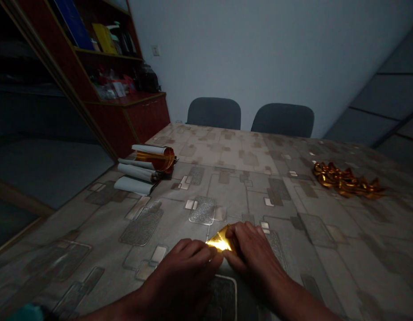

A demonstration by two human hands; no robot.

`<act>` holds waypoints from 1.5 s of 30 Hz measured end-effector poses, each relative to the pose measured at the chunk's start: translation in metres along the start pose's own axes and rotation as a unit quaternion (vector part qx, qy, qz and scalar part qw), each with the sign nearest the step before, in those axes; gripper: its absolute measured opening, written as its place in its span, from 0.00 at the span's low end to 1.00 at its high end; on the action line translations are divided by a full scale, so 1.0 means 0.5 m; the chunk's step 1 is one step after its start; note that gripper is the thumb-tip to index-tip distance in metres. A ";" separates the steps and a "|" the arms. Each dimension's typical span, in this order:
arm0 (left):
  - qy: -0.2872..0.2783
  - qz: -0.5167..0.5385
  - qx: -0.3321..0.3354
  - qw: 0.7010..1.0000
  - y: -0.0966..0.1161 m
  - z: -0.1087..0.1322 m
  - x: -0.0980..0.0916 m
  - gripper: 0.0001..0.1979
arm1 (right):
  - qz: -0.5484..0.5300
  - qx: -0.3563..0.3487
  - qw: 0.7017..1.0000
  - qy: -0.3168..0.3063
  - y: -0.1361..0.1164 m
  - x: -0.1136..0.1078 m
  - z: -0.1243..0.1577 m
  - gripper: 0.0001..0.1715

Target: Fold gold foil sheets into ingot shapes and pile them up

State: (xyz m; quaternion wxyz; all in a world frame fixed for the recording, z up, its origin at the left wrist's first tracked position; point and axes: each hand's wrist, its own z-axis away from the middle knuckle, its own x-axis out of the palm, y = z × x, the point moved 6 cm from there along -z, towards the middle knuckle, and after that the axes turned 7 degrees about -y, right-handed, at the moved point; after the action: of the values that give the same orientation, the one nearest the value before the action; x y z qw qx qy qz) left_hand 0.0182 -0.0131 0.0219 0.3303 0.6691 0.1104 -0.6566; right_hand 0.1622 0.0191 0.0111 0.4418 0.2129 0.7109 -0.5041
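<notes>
A shiny piece of gold foil paper (220, 240) is pinched between my two hands, just above the near part of the table. My left hand (186, 267) has its fingers curled on the paper's left edge. From the right, my right hand (251, 247) grips the same paper with thumb and bent fingers. The paper looks folded to a point at the top, and its lower part is hidden by my hands. To the left lies a stack of curled gold paper sheets (146, 168) with pale backs. Over on the right is a row of folded gold paper pieces (346, 180).
The table (179, 218) wears a patterned cloth of rounded rectangles. Two grey chairs (214, 112) (283, 119) stand at its far side by the wall. At the back left, a reddish cabinet (146, 116) holds assorted items on its shelves.
</notes>
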 end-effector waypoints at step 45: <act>-0.044 0.014 0.012 0.999 -0.007 -0.025 -0.023 0.29 | 0.097 -0.025 0.995 0.005 0.025 -0.045 -0.001 0.18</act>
State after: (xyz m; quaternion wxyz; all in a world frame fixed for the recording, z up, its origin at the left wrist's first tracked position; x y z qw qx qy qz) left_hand 0.0250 0.0003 0.0306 0.3357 0.6448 0.0782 -0.6822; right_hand 0.1828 0.0279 0.0236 0.4906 0.2718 0.7014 -0.4399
